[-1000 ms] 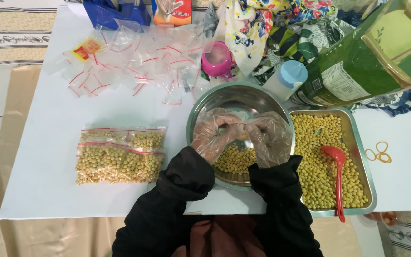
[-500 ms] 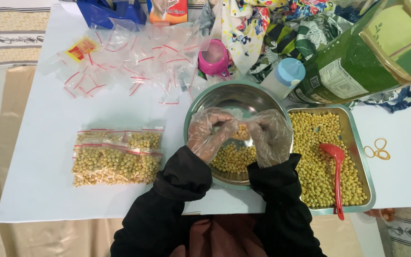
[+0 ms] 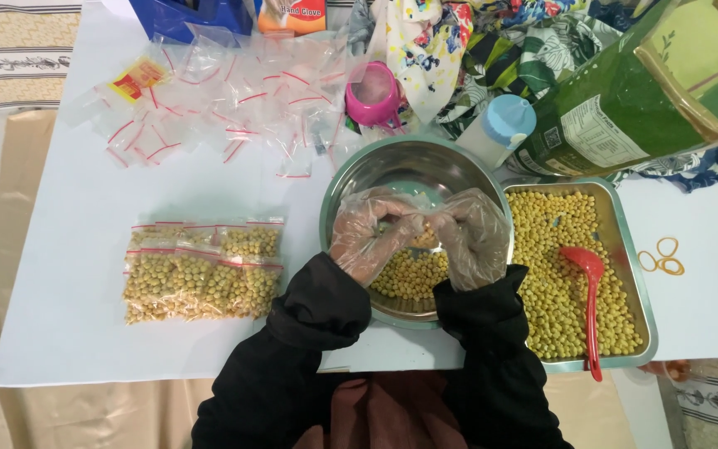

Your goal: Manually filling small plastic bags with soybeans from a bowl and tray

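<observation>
both hands wear thin clear plastic gloves and black sleeves, and they meet over the steel bowl (image 3: 413, 166) near the front edge of the white counter (image 3: 85, 249). the left hand (image 3: 369, 234) and the right hand (image 3: 469, 237) have their fingers curled in narrow and pressed together on something small between them, just above the yellow beans (image 3: 409, 274) that lie in the near half of the bowl; it looks like a small clear bag, but the gloves hide it too much to be sure. touching the bowl on the right stands a rectangular metal tray (image 3: 629, 249) filled with more of the same beans, with a red plastic scoop (image 3: 587, 291) lying in them, handle toward the person. to the left of the bowl, well apart from it, lies a flat group of filled bags (image 3: 197, 270) with red zip strips, overlapping one another. farther back on the counter a loose heap of empty zip bags (image 3: 226, 96) is spread out, with a pink cup (image 3: 371, 96) beside it. behind the bowl's far right rim lies a white bottle with a blue cap (image 3: 500, 129), next to a large green package (image 3: 641, 91) and patterned cloth (image 3: 459, 50). a few yellow rubber bands (image 3: 662, 256) lie to the right of the tray.
</observation>
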